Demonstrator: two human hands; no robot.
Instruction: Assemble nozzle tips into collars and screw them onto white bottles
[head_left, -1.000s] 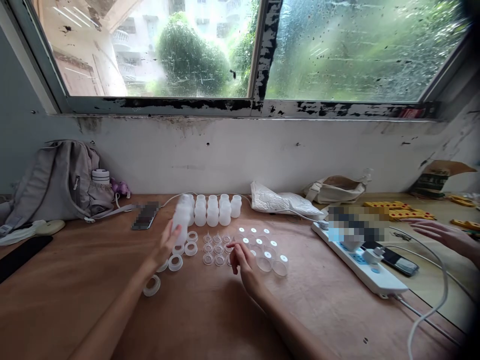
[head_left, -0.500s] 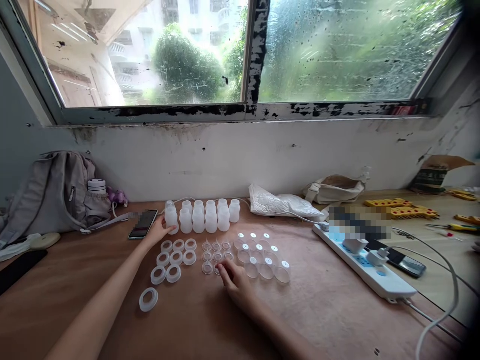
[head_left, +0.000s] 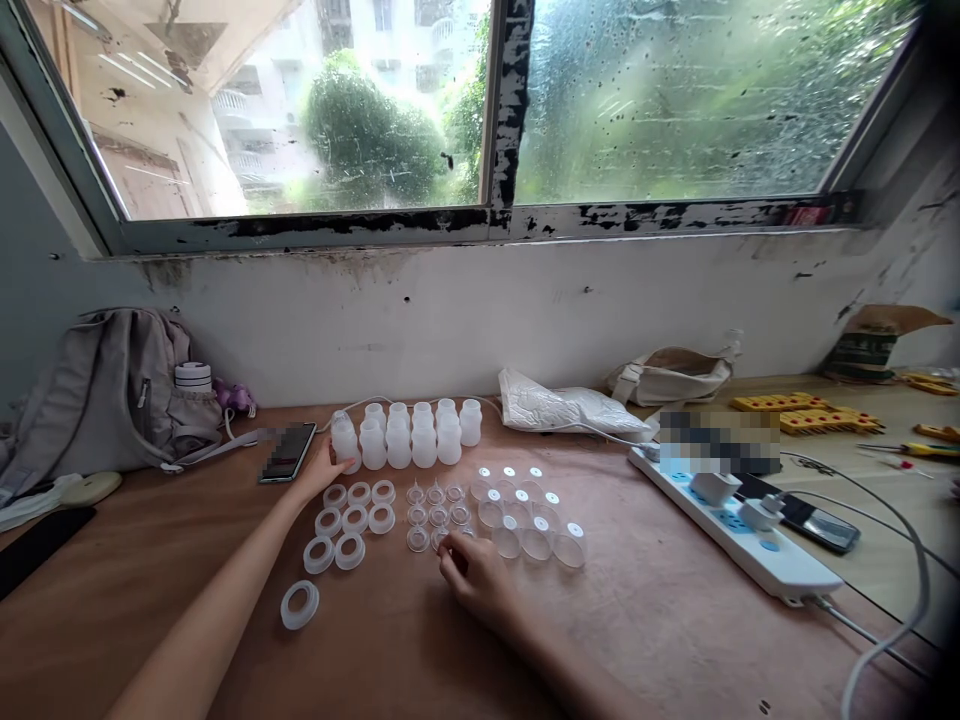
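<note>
My left hand (head_left: pixel 328 472) is closed round the side of the leftmost frosted baby bottle (head_left: pixel 346 443), which stands at the end of two rows of similar bottles (head_left: pixel 399 447). My right hand (head_left: pixel 474 578) rests low over the table with curled fingers, its fingertips at the front row of clear bottle nipples (head_left: pixel 418 539). Whether anything is pinched in those fingers is hidden. Left of the nipples lie translucent screw rings (head_left: pixel 349 550) in rows, with a single ring (head_left: pixel 299 605) nearer me. To their right are clear domed caps (head_left: pixel 536 541) with white round tops.
A phone (head_left: pixel 288 453) and a grey backpack (head_left: pixel 124 390) are at the left. Behind lies a white plastic package (head_left: pixel 562 405). A white power strip (head_left: pixel 739 525) with plugs and cables runs along the right, beside another phone (head_left: pixel 814 525) and yellow parts (head_left: pixel 829 420).
My right hand has shifted slightly right, with its fingers curled further in. The left hand stays on the same bottle. The whole view has moved a little.
</note>
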